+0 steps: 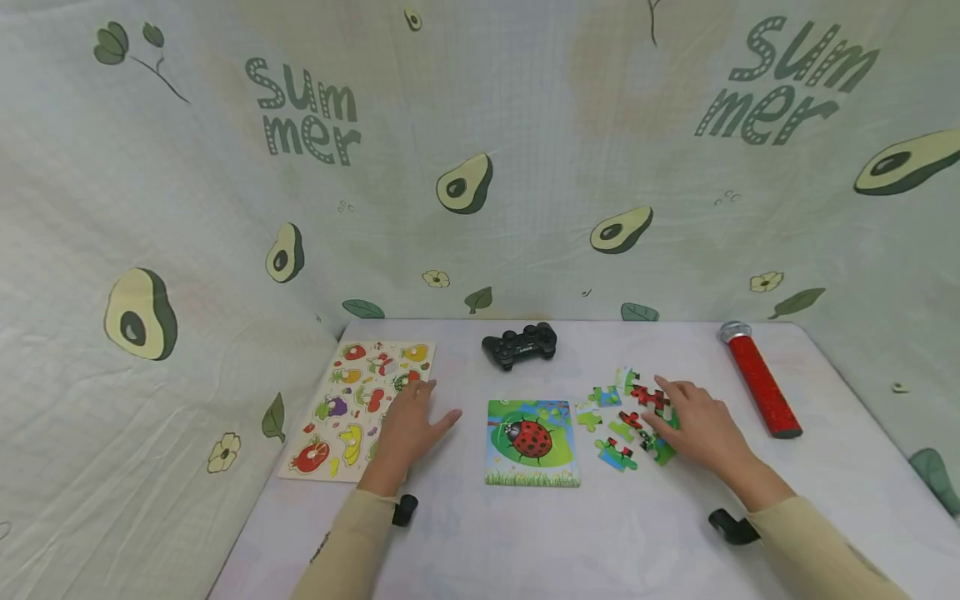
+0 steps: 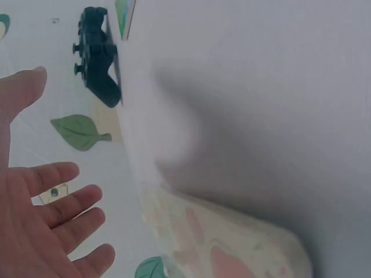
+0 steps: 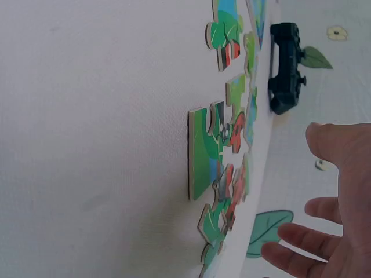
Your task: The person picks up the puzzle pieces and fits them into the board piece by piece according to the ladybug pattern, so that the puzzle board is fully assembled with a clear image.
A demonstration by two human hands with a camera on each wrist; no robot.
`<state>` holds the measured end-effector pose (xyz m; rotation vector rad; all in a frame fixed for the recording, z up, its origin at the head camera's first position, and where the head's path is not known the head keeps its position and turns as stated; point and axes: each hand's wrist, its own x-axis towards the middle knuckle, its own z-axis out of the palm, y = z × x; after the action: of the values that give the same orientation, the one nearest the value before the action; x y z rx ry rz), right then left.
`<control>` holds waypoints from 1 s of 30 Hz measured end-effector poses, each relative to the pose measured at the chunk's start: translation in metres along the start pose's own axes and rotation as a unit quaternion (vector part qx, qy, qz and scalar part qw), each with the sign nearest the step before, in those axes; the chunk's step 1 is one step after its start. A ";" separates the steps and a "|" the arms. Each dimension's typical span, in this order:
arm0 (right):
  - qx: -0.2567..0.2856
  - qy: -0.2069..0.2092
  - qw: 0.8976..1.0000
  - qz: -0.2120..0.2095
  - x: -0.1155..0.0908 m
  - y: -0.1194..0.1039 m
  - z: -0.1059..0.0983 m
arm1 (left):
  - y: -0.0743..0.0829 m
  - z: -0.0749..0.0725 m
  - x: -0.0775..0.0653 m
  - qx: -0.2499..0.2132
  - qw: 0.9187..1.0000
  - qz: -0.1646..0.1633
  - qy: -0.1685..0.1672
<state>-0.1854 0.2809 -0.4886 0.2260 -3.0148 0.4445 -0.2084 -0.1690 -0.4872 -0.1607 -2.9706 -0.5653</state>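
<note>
My left hand point(image 1: 405, 429) hovers at the right edge of a board covered in fruit pictures point(image 1: 309, 457), its fingers relaxed and its thumb spread. In the left wrist view the palm point(image 2: 29, 231) holds nothing, and the board point(image 2: 232, 249) is apart from it. On the right, my right hand point(image 1: 701, 425) is over loose jigsaw pieces point(image 1: 617, 456), partly hiding some. The right wrist view has that hand point(image 3: 351, 197) with loosely bent fingers, above the pieces point(image 3: 203, 156) and gripping none. Between the hands lies a square ladybug picture point(image 1: 531, 439).
A black game controller point(image 1: 521, 345) sits near the table's back edge. Toward the right side lies a red microphone point(image 1: 762, 379) with a silver head. Behind the table hangs a cloth point(image 1: 540, 125) printed with avocados, leaves and lettering.
</note>
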 end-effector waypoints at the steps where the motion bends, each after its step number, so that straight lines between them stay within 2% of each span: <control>1: 0.003 -0.003 1.000 0.000 -0.001 0.001 0.000 | 0.001 0.001 -0.001 -0.005 1.000 -0.001 -0.004; 9: 0.021 -0.023 1.000 0.006 -0.012 0.001 0.001 | 0.006 0.013 -0.006 -0.031 0.999 0.017 -0.019; 15: 0.033 -0.049 0.998 0.016 -0.019 0.001 0.006 | 0.011 0.025 -0.009 -0.053 0.997 0.012 -0.048; 21: 0.039 -0.060 0.997 0.012 -0.022 0.004 0.013 | 0.014 0.033 -0.014 -0.050 0.995 0.034 -0.074; 25: 0.045 -0.066 0.997 0.013 -0.024 0.005 0.017 | 0.016 0.036 -0.017 -0.065 0.993 0.047 -0.089; 30: 0.050 -0.075 0.996 0.016 -0.025 0.004 0.018 | 0.017 0.041 -0.018 -0.069 0.989 0.050 -0.124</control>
<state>-0.1624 0.2832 -0.5093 0.2293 -3.1502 0.6103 -0.1922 -0.1393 -0.5209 -0.4211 -3.1364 -0.7908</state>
